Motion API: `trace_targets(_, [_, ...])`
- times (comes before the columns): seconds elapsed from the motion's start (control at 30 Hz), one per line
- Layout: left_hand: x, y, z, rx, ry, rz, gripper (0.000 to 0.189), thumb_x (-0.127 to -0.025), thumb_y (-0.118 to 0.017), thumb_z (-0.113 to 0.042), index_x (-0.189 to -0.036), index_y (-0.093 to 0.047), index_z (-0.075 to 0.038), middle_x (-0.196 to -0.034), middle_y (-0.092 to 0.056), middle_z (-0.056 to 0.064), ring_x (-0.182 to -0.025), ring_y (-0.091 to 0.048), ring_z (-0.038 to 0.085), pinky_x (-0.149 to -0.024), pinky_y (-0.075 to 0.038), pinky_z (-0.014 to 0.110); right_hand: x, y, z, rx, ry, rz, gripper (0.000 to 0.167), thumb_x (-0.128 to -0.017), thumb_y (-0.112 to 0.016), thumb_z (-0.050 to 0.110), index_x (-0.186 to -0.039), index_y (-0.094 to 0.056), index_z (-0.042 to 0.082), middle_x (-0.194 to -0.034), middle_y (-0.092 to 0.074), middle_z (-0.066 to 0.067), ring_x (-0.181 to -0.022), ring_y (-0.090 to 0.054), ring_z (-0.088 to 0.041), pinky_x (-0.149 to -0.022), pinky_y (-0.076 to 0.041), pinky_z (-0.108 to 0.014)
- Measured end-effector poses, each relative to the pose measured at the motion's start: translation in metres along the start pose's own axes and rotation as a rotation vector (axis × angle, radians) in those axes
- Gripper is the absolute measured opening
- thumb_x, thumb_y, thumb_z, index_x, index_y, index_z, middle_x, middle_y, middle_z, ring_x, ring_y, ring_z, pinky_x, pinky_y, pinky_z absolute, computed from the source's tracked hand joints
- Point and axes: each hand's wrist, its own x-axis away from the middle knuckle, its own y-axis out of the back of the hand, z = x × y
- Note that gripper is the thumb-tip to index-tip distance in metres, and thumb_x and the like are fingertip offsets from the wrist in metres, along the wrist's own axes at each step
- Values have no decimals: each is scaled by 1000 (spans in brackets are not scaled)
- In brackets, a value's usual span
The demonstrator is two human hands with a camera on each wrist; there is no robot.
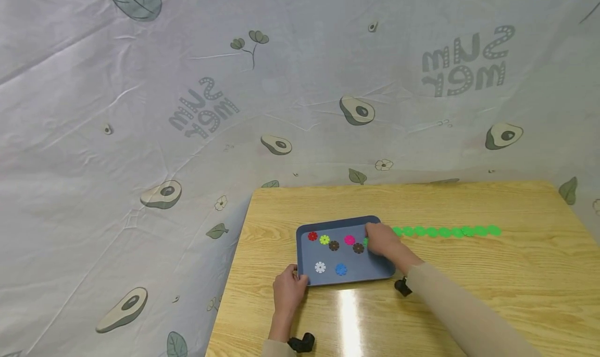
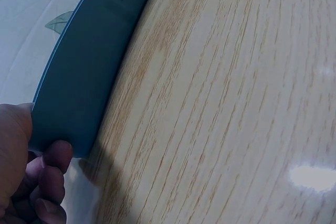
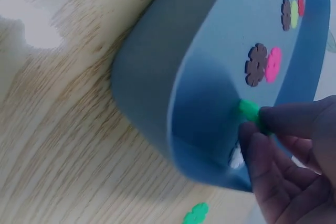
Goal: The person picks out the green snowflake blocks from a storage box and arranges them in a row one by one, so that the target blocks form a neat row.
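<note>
A blue-grey tray [image 1: 332,280] lies on the table with flower-shaped plastic discs in it. At its near left corner, my left hand [image 1: 288,290] grips the rim; in the left wrist view, the thumb is on one side of the tray wall [image 2: 89,61] and curled fingers are on the other. My right hand [image 1: 382,239] reaches into the tray's right side. Between thumb and fingertips it pinches a green flower disc [image 3: 249,109]. Close by lie a brown disc [image 3: 256,65], a pink disc [image 3: 273,64] and a white disc [image 3: 237,157] partly hidden by the fingers.
A row of green discs [image 1: 442,232] runs along the table to the right of the tray. Elsewhere in the tray are a red disc [image 1: 312,236], a yellow-green disc [image 1: 324,239] and a blue disc [image 1: 341,269]. Behind the table hangs a printed cloth [image 1: 309,86].
</note>
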Motion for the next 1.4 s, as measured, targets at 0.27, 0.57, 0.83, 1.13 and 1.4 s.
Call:
trace_targets(0.27, [3,0,-2,23,-10,2,28,-79,-66,-8,-105,-75,-3,-53,-47,-7,-45,-38,8,-47,-32,27,12,21,-17,-184,27,-114,15,-94,-62,3,-107,-67,-2,-80,-60,-4,-66,-52,-19,-63,-46,-39])
trace_targets(0.57, [3,0,-1,21,17,15,30,-78,-65,-10,-106,-75,-3,-52,-47,-7,-44,-39,8,-46,-32,27,27,61,-55,-294,-16,-208,22,-98,-62,10,-114,-67,-3,-94,-66,-12,-77,-61,-25,-69,-49,-44])
trace_targets(0.83, [4,0,-2,16,-6,-6,28,-77,-67,-7,-103,-75,-2,-52,-47,-7,-45,-40,8,-46,-32,27,49,94,-114,-324,-99,-258,33,-103,-59,19,-124,-63,-5,-109,-67,-23,-91,-65,-37,-71,-52,-48])
trace_targets(1.13, [4,2,-3,24,-8,1,26,-78,-67,-5,-103,-75,-2,-53,-47,-7,-45,-39,8,-47,-32,27,81,106,-189,-323,-201,-361,38,-104,-54,21,-128,-60,-8,-115,-63,-31,-94,-64,-44,-66,-49,-42])
trace_targets(1.4, [3,2,-2,26,-10,1,25,-78,-68,-7,-102,-75,-3,-54,-48,-8,-46,-41,7,-47,-33,26,113,111,-241,-347,-355,-369,48,-104,-46,25,-136,-53,-11,-123,-56,-37,-100,-59,-52,-66,-49,-47])
